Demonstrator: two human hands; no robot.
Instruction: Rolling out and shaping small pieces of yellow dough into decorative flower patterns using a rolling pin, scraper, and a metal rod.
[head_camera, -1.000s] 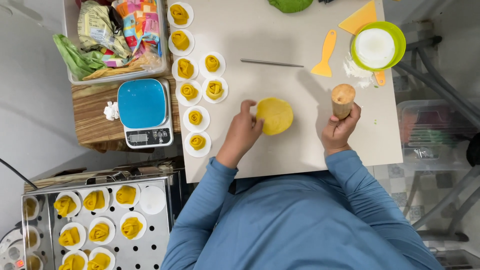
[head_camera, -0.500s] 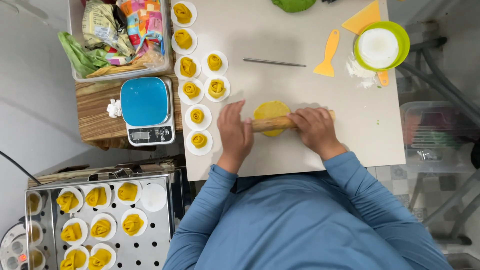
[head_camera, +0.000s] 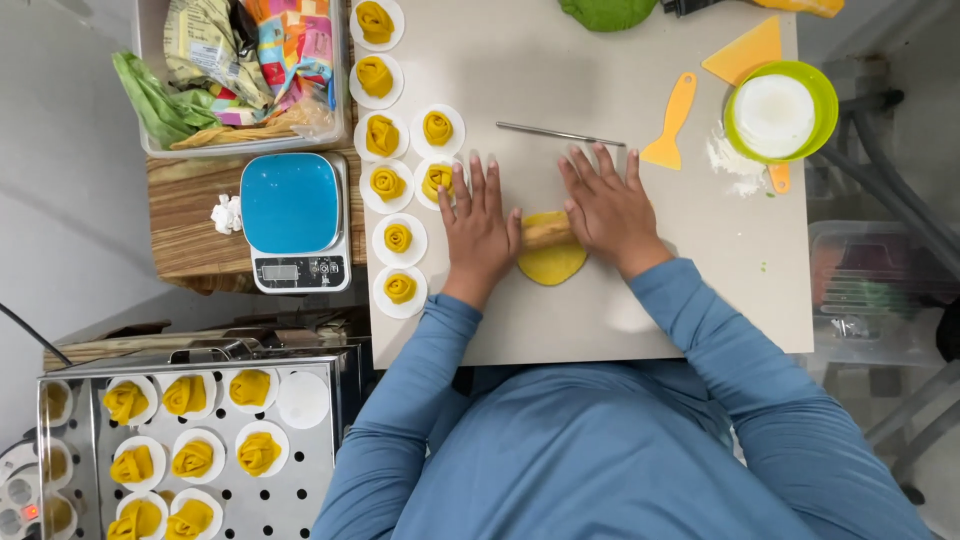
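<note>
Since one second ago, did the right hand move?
Yes. The right hand left the table's right side and moved left toward the kitchen scale, now pressing the wooden rolling pin on the yellow dough.

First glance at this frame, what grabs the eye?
Both hands, left hand and right hand, press flat on a wooden rolling pin over a yellow dough disc at the middle of the pale work table. Left of them runs a column of yellow rose-shaped dumplings on white paper rounds, with a blue-topped kitchen scale beside it. More of them fill a perforated steel steamer tray at lower left.
</note>
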